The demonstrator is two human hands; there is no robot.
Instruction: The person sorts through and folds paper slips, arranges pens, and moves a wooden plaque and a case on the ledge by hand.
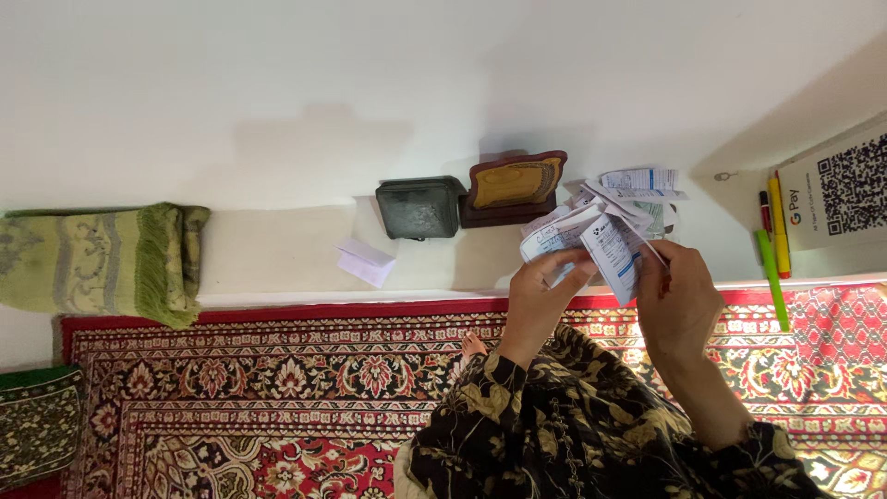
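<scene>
Both my hands hold a bundle of printed paper slips (599, 231) above the edge of the white floor. My left hand (538, 300) grips the left side of the bundle with the thumb across the top sheet. My right hand (679, 300) pinches a white slip with blue print at the bundle's right side. More loose slips (639, 185) lie fanned out on the floor just behind the bundle. My sleeves are dark with a golden flower pattern.
A dark green square box (420, 207) and a brown wooden plaque (514, 188) stand by the wall. A folded white paper (365, 261) lies left of them. Green, yellow and red markers (772, 242) lie at right beside a printed card. A green fringed cloth (102, 260) sits far left; a red patterned carpet (277, 379) covers the near floor.
</scene>
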